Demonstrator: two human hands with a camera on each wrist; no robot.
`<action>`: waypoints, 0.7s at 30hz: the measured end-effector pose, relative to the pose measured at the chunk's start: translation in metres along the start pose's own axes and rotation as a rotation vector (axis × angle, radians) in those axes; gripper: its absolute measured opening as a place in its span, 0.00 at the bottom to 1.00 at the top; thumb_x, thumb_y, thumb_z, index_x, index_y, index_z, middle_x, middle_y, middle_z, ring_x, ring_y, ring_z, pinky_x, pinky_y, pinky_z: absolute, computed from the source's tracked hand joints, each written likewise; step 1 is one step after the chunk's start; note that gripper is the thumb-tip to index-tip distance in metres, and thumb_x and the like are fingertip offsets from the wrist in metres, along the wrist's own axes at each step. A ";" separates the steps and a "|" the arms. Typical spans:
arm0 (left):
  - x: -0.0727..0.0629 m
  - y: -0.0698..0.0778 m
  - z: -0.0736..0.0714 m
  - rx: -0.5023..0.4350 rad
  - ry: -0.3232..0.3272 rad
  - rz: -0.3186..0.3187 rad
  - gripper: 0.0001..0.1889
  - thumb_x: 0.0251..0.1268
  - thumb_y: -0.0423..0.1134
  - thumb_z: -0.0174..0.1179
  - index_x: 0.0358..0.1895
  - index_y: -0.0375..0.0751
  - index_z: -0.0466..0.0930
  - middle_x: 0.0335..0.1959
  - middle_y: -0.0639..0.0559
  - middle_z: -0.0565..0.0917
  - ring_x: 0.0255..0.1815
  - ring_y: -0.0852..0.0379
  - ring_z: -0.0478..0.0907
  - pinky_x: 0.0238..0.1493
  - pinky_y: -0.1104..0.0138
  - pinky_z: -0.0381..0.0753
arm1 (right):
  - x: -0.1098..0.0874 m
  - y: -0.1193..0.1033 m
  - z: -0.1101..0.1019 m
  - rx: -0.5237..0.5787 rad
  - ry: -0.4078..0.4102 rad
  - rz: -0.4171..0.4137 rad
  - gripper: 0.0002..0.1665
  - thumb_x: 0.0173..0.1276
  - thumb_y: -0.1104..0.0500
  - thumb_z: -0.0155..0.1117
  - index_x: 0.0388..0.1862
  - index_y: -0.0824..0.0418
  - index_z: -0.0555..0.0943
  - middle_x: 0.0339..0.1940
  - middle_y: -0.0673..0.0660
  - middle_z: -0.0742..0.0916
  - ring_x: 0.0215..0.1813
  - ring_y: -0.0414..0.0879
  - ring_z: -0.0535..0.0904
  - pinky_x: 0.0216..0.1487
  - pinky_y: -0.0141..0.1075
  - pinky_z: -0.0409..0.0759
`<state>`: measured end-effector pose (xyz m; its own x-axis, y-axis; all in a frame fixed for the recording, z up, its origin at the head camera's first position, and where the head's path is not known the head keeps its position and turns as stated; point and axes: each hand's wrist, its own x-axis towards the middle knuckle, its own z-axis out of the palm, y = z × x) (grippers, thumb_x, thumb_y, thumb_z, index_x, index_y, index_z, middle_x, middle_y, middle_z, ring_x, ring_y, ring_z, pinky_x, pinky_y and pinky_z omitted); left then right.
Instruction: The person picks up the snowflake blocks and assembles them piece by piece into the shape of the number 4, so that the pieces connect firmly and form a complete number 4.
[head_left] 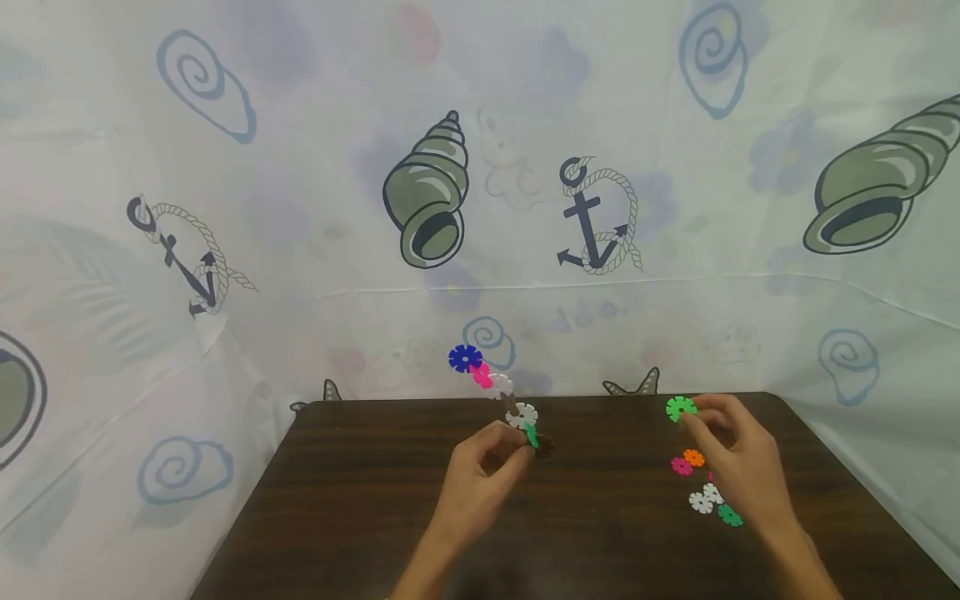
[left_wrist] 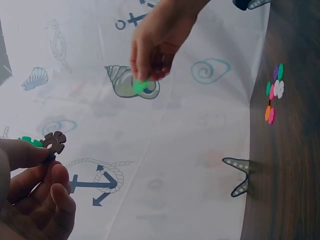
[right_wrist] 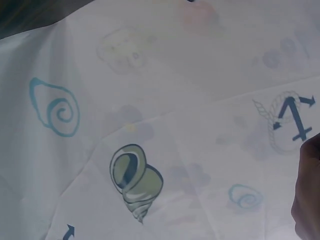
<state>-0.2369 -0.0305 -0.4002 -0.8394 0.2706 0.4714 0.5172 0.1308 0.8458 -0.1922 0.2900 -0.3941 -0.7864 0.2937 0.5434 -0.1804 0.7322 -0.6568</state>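
Observation:
My left hand [head_left: 480,475] pinches one end of a chain of notched plastic discs above the table. From the fingers the chain runs up and to the left: a brown disc [left_wrist: 53,145], a green disc [head_left: 532,434], a white disc [head_left: 522,416], another brown one, a second white, a pink disc [head_left: 482,376] and a blue disc [head_left: 465,358] at the far end. Off to the right, my right hand [head_left: 742,458] holds a single bright green disc [head_left: 680,409] between thumb and fingertips. In the right wrist view only the edge of that hand [right_wrist: 307,192] shows.
Several loose discs lie on the dark wooden table [head_left: 360,500] below my right hand, among them an orange disc [head_left: 694,457], a pink disc [head_left: 682,467], a white disc [head_left: 701,502] and a green disc [head_left: 730,515]. A printed curtain [head_left: 315,150] hangs behind the table.

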 end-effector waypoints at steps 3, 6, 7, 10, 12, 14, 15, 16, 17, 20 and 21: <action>0.000 0.000 0.000 -0.005 0.004 -0.003 0.03 0.68 0.41 0.67 0.39 0.47 0.87 0.32 0.56 0.87 0.29 0.62 0.78 0.33 0.69 0.81 | -0.002 -0.011 0.002 0.012 0.019 -0.015 0.15 0.74 0.51 0.67 0.56 0.54 0.81 0.38 0.50 0.92 0.38 0.28 0.79 0.41 0.25 0.72; -0.001 0.000 0.001 -0.011 0.008 0.007 0.03 0.68 0.40 0.67 0.39 0.47 0.87 0.32 0.55 0.86 0.29 0.64 0.78 0.33 0.69 0.81 | -0.005 -0.021 0.004 0.046 0.022 -0.023 0.15 0.74 0.53 0.68 0.57 0.54 0.81 0.38 0.52 0.92 0.38 0.29 0.81 0.40 0.25 0.71; -0.001 0.000 0.001 -0.013 0.010 0.011 0.03 0.68 0.40 0.68 0.39 0.47 0.87 0.32 0.55 0.86 0.29 0.64 0.78 0.33 0.70 0.80 | -0.006 -0.024 0.005 0.062 0.021 -0.025 0.15 0.74 0.54 0.68 0.57 0.54 0.81 0.38 0.52 0.92 0.38 0.29 0.82 0.40 0.25 0.72; -0.001 0.001 0.001 -0.018 0.016 0.021 0.03 0.67 0.40 0.68 0.39 0.46 0.86 0.31 0.54 0.86 0.28 0.65 0.78 0.32 0.70 0.80 | -0.009 -0.036 0.008 0.115 0.015 -0.035 0.15 0.74 0.57 0.68 0.57 0.53 0.80 0.37 0.50 0.92 0.38 0.31 0.85 0.40 0.24 0.73; -0.001 0.001 0.001 -0.022 0.022 0.023 0.03 0.67 0.40 0.68 0.38 0.46 0.86 0.31 0.54 0.86 0.28 0.64 0.78 0.32 0.70 0.80 | -0.011 -0.044 0.010 0.156 0.016 -0.042 0.14 0.74 0.59 0.68 0.56 0.54 0.80 0.36 0.47 0.92 0.38 0.31 0.86 0.39 0.24 0.77; -0.002 0.002 0.001 -0.025 0.028 0.021 0.03 0.67 0.40 0.68 0.38 0.46 0.86 0.31 0.54 0.86 0.28 0.64 0.78 0.32 0.70 0.80 | -0.013 -0.052 0.012 0.186 0.024 -0.056 0.14 0.73 0.60 0.68 0.55 0.54 0.81 0.35 0.45 0.91 0.39 0.31 0.86 0.37 0.25 0.78; -0.002 0.002 0.001 -0.027 0.030 0.020 0.02 0.67 0.40 0.68 0.38 0.47 0.86 0.31 0.54 0.86 0.28 0.64 0.77 0.32 0.71 0.80 | -0.014 -0.056 0.014 0.201 0.029 -0.063 0.14 0.72 0.61 0.69 0.55 0.55 0.81 0.35 0.44 0.91 0.39 0.31 0.85 0.36 0.25 0.78; -0.002 0.002 0.001 -0.028 0.032 0.018 0.02 0.67 0.40 0.68 0.38 0.47 0.86 0.31 0.54 0.87 0.28 0.64 0.78 0.32 0.71 0.80 | -0.015 -0.059 0.015 0.213 0.033 -0.078 0.15 0.72 0.62 0.69 0.55 0.55 0.81 0.35 0.44 0.91 0.40 0.31 0.85 0.35 0.25 0.78; -0.002 0.002 0.001 -0.030 0.034 0.016 0.03 0.67 0.40 0.68 0.38 0.47 0.86 0.31 0.54 0.87 0.28 0.64 0.77 0.32 0.71 0.80 | -0.016 -0.062 0.017 0.223 0.033 -0.096 0.15 0.72 0.63 0.69 0.55 0.56 0.81 0.34 0.44 0.91 0.40 0.31 0.85 0.35 0.25 0.78; -0.002 0.002 0.001 -0.029 0.036 0.017 0.03 0.67 0.40 0.68 0.38 0.47 0.86 0.30 0.54 0.86 0.28 0.64 0.77 0.32 0.71 0.80 | -0.018 -0.070 0.022 0.249 0.028 -0.152 0.17 0.71 0.66 0.68 0.57 0.57 0.80 0.35 0.45 0.91 0.42 0.31 0.85 0.43 0.21 0.79; -0.002 0.002 0.001 -0.029 0.036 0.017 0.03 0.67 0.40 0.68 0.38 0.47 0.86 0.30 0.54 0.87 0.28 0.65 0.77 0.32 0.71 0.80 | -0.018 -0.072 0.023 0.263 0.023 -0.167 0.18 0.71 0.67 0.68 0.58 0.58 0.80 0.35 0.45 0.91 0.42 0.32 0.85 0.45 0.20 0.79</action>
<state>-0.2338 -0.0298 -0.3996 -0.8361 0.2378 0.4943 0.5271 0.0989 0.8440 -0.1782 0.2173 -0.3687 -0.7200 0.1983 0.6650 -0.4552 0.5883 -0.6683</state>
